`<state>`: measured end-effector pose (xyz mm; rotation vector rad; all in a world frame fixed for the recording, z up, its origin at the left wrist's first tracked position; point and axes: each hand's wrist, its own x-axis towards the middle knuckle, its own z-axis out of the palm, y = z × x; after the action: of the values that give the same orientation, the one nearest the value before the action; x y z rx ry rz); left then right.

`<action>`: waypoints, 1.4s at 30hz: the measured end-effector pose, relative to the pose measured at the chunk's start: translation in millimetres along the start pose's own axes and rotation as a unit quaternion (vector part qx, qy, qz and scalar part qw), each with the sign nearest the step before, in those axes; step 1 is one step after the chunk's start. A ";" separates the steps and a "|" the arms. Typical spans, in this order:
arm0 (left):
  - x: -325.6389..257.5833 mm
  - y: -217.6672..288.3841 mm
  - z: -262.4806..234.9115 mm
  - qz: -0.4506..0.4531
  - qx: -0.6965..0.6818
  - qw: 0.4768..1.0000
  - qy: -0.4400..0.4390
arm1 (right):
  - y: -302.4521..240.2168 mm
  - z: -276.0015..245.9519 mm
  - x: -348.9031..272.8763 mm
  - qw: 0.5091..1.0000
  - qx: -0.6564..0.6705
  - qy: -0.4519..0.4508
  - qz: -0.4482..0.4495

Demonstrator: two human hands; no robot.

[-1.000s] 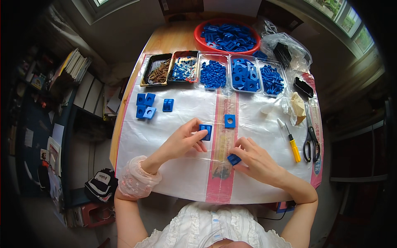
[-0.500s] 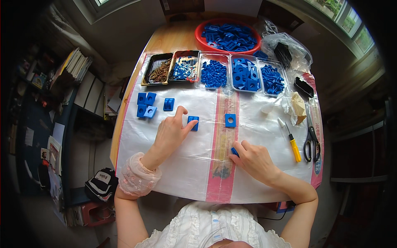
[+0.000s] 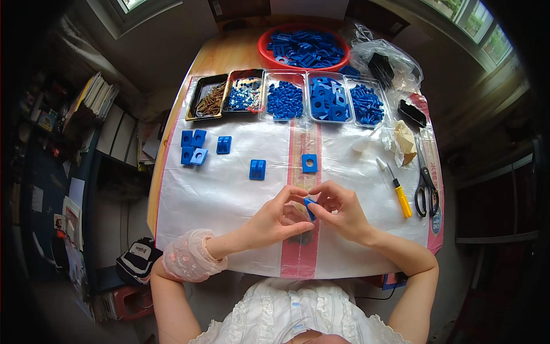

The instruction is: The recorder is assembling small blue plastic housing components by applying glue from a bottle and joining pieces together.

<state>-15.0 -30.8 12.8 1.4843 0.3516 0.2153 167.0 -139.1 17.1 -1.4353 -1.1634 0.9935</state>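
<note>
My left hand [image 3: 275, 221] and my right hand [image 3: 338, 211] meet over the white plastic sheet [image 3: 217, 195] that covers the wooden bench [image 3: 220, 54], right above its pink centre stripe. Between them I hold a small blue plastic piece [image 3: 310, 207]: the fingers of my right hand pinch it, and the fingertips of my left hand curl in and touch it from the other side. Both hands are narrowed around it, so most of its shape is hidden from me.

Just beyond my hands a blue square block with a round hole [image 3: 309, 163] lies on the stripe, and a blue block with two slots [image 3: 258, 169] sits to its left. Farther left there is a cluster of four blue square blocks [image 3: 193, 147] with one more blue block [image 3: 224, 144] just beside it.

Along the far edge of the sheet stands a row of trays: a dark tray of brown screws [image 3: 208, 97], a tray of small blue and silver bits [image 3: 245, 93], and three clear trays of blue parts [image 3: 323, 97]. Behind them sits a red round basin of blue pieces [image 3: 303, 46].

To my right lie a yellow-handled screwdriver [image 3: 399, 192] and black-handled scissors [image 3: 425, 183], near each other.
</note>
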 end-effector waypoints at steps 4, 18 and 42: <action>2.5 -5.2 1.8 -0.007 0.006 1.000 0.011 | 4.8 1.4 -1.2 0.992 0.104 -0.024 0.062; 4.4 -9.3 -1.8 -0.010 -0.024 1.000 0.014 | 15.4 5.4 -2.3 0.986 0.159 -0.026 0.044; 4.6 12.4 -22.7 0.082 0.164 0.978 -0.098 | 11.7 4.2 -3.4 0.877 -0.251 -0.121 -0.392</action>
<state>-17.9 -7.0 23.5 1.8477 0.1079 0.1445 164.2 -142.1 4.9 -1.0339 -2.0757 0.2934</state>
